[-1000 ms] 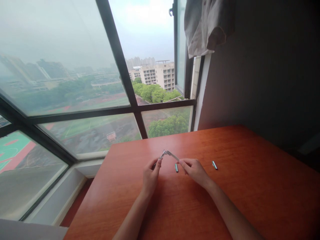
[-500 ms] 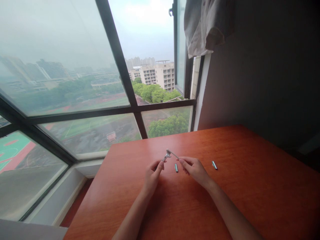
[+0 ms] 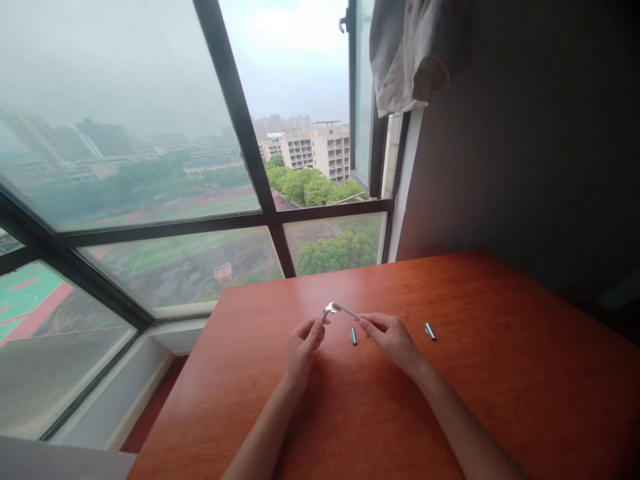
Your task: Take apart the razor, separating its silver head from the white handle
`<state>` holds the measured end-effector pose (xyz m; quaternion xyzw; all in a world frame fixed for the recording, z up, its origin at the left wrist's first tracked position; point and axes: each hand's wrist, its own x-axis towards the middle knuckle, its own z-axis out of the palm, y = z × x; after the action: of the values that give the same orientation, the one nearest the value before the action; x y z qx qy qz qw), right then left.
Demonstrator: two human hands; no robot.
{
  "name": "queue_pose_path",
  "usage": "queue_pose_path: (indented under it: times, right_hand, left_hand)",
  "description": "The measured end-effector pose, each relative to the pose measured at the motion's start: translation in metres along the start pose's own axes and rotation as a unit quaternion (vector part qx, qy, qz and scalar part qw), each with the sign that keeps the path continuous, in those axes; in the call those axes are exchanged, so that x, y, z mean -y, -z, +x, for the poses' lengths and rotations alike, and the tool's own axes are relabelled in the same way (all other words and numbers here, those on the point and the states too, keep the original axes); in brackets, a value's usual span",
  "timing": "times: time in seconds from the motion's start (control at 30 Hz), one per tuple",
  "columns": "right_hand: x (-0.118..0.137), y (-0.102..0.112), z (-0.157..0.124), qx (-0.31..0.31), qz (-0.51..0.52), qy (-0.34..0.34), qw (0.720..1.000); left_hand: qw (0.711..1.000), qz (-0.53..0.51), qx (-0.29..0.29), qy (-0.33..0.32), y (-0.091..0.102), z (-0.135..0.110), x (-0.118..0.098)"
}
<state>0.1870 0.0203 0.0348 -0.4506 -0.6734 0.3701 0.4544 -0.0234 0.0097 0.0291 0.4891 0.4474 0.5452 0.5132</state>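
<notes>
My left hand (image 3: 303, 340) is closed on the lower part of a silver razor handle (image 3: 329, 309), whose metal top points up and away. In my right hand (image 3: 385, 332) is a toothbrush (image 3: 348, 311), pinched by its thin pale handle and slanting to the left. The brush head meets the razor's metal top above the table; the bristles are too small to make out clearly. Between the hands a small green and black razor cartridge (image 3: 353, 336) lies on the table. A similar razor cartridge (image 3: 430, 331) lies to the right of my right hand.
The reddish-brown wooden table (image 3: 225, 400) reaches to a dark-framed window (image 3: 277, 217) with one pane swung outward. A pale garment (image 3: 405, 60) hangs at the upper right, beside a dark wall (image 3: 510, 153).
The razor has tipped and shifted slightly left in my left hand, its shiny top turned more toward the brush. My right hand has barely moved. Both cartridges lie where they were.
</notes>
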Motion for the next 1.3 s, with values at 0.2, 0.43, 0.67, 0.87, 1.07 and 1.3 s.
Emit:
queue_pose_path:
  times: [0.2, 0.43, 0.67, 0.87, 1.07, 1.3]
  right_hand:
    - [0.002, 0.001, 0.0, -0.007, -0.01, 0.005, 1.0]
    - [0.005, 0.002, 0.0, -0.002, -0.018, 0.011, 1.0]
    - [0.004, 0.002, 0.0, 0.001, -0.013, 0.016, 1.0]
    - [0.004, 0.002, 0.0, -0.011, -0.036, 0.018, 0.999]
    - [0.006, 0.003, 0.0, -0.017, -0.057, 0.021, 0.998]
    - [0.003, 0.007, 0.001, -0.032, -0.086, 0.038, 0.995]
  left_hand:
    - [1.0, -0.011, 0.01, 0.003, -0.001, 0.0, 0.003]
    - [1.0, 0.002, 0.0, 0.002, 0.001, 0.001, 0.002]
    - [0.994, 0.095, -0.015, -0.046, 0.0, 0.002, -0.004]
    - [0.993, 0.11, -0.014, -0.031, 0.002, 0.002, -0.003]
    - [0.991, 0.13, -0.027, -0.033, 0.002, 0.001, -0.005]
    - [0.978, 0.19, -0.034, -0.083, 0.001, -0.001, -0.011]
